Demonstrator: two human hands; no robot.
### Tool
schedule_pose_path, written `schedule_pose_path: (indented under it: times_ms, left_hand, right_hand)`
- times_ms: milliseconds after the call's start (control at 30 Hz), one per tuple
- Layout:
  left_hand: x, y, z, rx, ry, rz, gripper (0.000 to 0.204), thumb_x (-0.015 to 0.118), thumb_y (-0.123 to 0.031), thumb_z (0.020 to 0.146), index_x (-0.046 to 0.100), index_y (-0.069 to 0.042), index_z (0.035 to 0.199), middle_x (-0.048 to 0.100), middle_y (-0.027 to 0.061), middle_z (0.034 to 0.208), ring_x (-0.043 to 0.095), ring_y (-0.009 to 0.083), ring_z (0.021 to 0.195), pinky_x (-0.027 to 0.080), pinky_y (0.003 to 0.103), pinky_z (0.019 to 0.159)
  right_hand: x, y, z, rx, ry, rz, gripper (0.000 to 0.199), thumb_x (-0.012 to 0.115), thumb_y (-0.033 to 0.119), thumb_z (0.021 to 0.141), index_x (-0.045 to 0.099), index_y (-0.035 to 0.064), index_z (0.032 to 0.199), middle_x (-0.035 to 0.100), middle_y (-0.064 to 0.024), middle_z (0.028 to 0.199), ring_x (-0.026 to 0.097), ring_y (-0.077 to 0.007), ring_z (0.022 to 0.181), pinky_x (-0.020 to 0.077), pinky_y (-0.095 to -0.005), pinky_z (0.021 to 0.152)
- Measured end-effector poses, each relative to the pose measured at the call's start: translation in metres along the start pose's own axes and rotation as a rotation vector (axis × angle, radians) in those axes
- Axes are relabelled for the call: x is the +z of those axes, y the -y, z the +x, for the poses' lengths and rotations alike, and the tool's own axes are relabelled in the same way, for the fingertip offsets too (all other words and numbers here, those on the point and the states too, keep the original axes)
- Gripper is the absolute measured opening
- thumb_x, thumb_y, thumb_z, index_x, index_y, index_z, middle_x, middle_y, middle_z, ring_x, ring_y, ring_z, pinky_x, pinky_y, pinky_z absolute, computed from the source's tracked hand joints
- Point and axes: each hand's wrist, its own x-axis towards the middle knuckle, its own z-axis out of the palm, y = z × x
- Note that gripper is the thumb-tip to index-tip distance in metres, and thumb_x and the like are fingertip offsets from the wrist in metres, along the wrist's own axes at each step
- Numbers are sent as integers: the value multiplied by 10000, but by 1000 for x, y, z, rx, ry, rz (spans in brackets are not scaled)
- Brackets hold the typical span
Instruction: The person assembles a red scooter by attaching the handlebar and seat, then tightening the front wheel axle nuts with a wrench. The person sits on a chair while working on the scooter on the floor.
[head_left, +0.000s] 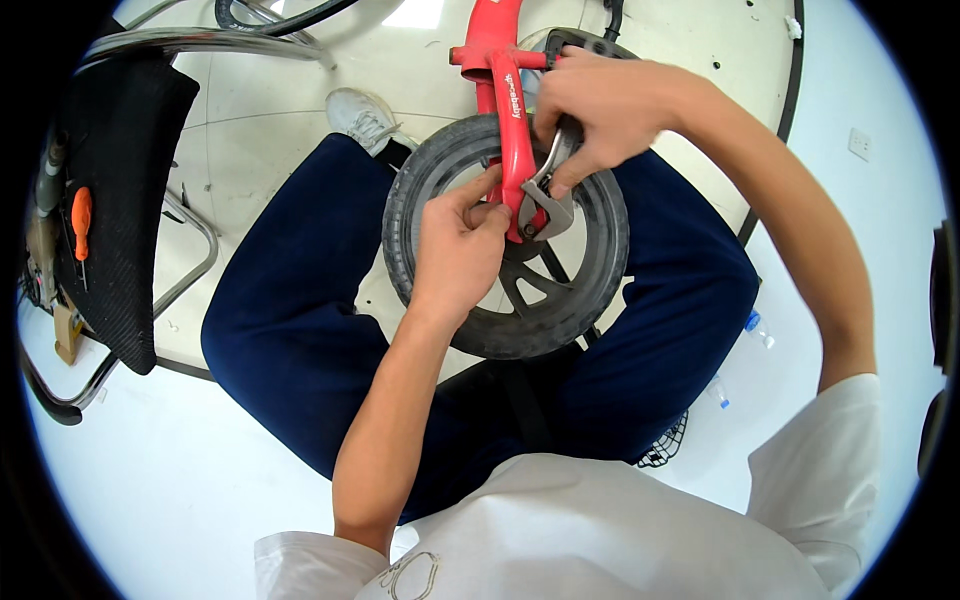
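Between my bent legs stands a small wheel (420, 282) with a dark tyre and grey spokes, set in a red fork (515, 135). My right hand (610, 112) grips an adjustable wrench (563, 150) from above. Its jaws sit around the axle area at the fork's lower end, on the right side. My left hand (462, 245) is at the fork's left side by the hub, index finger and thumb drawn together. Whatever lies between those fingertips is hidden.
At left, a black chair seat (130, 220) on a chrome frame holds an orange-handled screwdriver (82, 225) and other tools. A second chrome chair leg crosses the top left. Two clear plastic bottles (760, 328) with blue caps lie right of my leg, near a black wire basket (665, 442).
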Motion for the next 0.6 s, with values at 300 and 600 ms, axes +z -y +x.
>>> schedule_pose_path:
  times_ms: [300,600]
  left_hand:
    - [0,-4,0,39,6,46,416,517,7,886,554,61,1296,662,38,731,520,19,641,397,217,566]
    - [2,-15,3,35,5,112,350,600,-144,901,614,98,1154,663,85,714,524,37,627,397,242,545]
  right_hand:
    - [102,55,-51,532,-677,1134,317,822,240,759,617,19,857,443,59,593,386,-21,553,290,-224,504]
    - [117,80,-26,658,-800,1415,163,680,149,909,604,19,847,492,35,602,406,-34,475,297,-211,429]
